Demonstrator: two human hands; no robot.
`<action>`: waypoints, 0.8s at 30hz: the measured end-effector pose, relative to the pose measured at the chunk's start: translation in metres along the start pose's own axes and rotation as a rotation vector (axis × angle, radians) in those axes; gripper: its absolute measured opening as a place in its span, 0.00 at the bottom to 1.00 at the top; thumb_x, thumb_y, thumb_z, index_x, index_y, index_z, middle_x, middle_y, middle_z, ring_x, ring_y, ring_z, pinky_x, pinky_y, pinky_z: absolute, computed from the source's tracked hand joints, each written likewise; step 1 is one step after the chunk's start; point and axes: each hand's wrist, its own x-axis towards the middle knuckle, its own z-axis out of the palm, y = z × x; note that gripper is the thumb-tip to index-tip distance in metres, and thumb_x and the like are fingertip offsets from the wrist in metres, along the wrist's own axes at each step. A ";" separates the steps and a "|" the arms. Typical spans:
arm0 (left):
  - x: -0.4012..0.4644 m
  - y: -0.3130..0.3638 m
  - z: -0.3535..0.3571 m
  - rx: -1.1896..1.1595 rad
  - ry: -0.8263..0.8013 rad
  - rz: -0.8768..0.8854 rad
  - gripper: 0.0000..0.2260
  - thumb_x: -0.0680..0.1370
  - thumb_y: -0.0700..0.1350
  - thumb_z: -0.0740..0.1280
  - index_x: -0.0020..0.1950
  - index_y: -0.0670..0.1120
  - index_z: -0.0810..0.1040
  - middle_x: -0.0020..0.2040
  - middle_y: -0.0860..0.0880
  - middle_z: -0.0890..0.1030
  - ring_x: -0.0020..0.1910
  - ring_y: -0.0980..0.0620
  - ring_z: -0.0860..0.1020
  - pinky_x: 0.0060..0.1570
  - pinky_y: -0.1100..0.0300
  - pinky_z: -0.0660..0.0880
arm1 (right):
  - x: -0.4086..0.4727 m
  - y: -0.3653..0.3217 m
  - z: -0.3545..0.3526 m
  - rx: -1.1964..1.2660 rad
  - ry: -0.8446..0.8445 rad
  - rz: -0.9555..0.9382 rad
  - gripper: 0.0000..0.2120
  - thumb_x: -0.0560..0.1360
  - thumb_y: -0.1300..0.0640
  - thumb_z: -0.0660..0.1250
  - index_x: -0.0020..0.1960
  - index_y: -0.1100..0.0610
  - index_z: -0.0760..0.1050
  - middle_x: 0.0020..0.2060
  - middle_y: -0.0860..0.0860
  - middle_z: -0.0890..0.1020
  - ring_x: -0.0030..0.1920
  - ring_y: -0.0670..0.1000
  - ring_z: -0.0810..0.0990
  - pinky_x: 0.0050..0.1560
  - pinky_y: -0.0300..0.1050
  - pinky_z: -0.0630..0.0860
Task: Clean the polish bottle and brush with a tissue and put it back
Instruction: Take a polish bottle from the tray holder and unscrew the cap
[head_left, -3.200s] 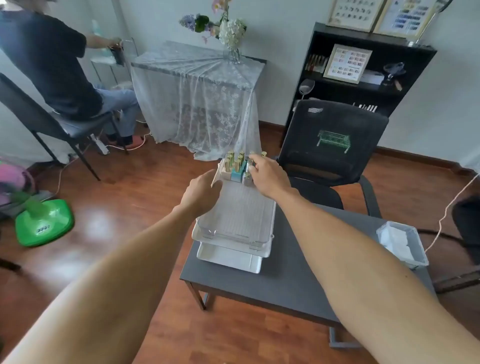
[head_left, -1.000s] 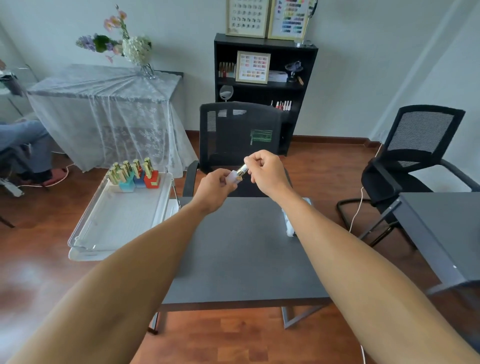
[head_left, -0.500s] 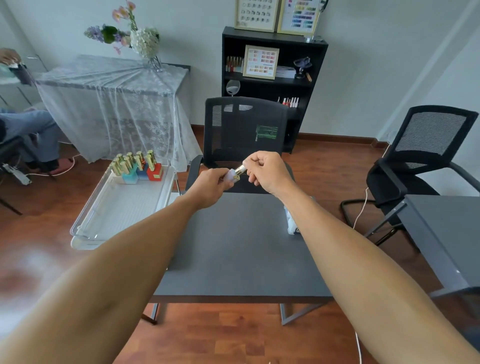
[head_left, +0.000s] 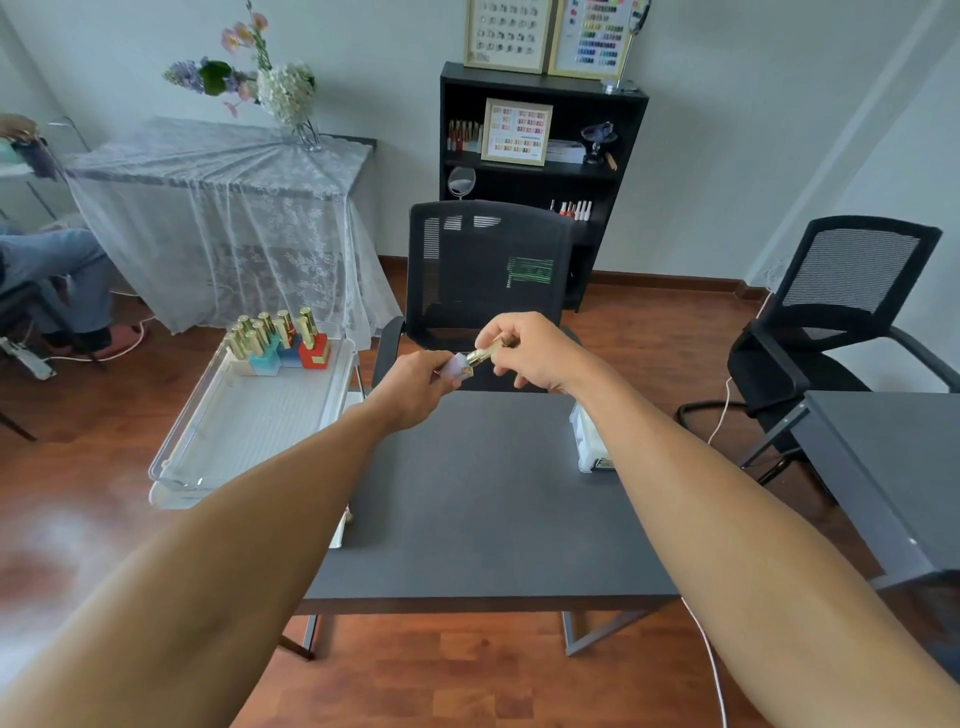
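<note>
A small pale lilac polish bottle (head_left: 458, 368) is held in my left hand (head_left: 415, 387) above the far edge of the dark grey table (head_left: 478, 509). Its gold cap (head_left: 485, 354) is pinched by the fingers of my right hand (head_left: 535, 353). Cap and bottle sit together, tilted; the brush is hidden. To the left, a clear tray (head_left: 244, 431) carries several gold-capped polish bottles (head_left: 283, 340) at its far end. A white tissue box (head_left: 589, 441) lies on the table's right side, partly hidden by my right forearm.
A black mesh chair (head_left: 483, 270) faces me behind the table. A second black chair (head_left: 836, 312) and another grey table (head_left: 893, 467) stand to the right. A lace-covered table (head_left: 218, 208) and a seated person's legs (head_left: 57, 275) are at left. A black shelf (head_left: 540, 171) stands against the wall.
My hands took a bottle from the tray and brought it over the table. Over the last second both hands keep their grip, and the view shifted slightly.
</note>
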 end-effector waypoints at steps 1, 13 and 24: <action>-0.001 0.000 -0.001 0.000 0.000 0.003 0.09 0.86 0.51 0.66 0.51 0.48 0.82 0.41 0.48 0.81 0.38 0.50 0.76 0.39 0.54 0.72 | -0.001 -0.002 -0.001 0.012 -0.049 0.006 0.12 0.79 0.60 0.71 0.61 0.49 0.80 0.48 0.52 0.83 0.44 0.49 0.86 0.33 0.39 0.79; 0.003 0.009 -0.012 0.028 0.005 0.011 0.08 0.86 0.49 0.66 0.54 0.47 0.82 0.42 0.49 0.81 0.41 0.48 0.78 0.40 0.56 0.73 | 0.009 -0.006 0.003 0.008 0.027 -0.029 0.06 0.80 0.61 0.70 0.52 0.50 0.81 0.44 0.52 0.84 0.38 0.46 0.85 0.31 0.36 0.78; 0.009 0.010 -0.017 0.041 0.017 0.012 0.07 0.85 0.48 0.67 0.56 0.47 0.82 0.41 0.51 0.81 0.40 0.50 0.78 0.37 0.60 0.71 | 0.012 -0.010 -0.001 0.000 0.091 -0.008 0.04 0.80 0.59 0.69 0.49 0.52 0.82 0.39 0.51 0.84 0.36 0.46 0.83 0.28 0.37 0.76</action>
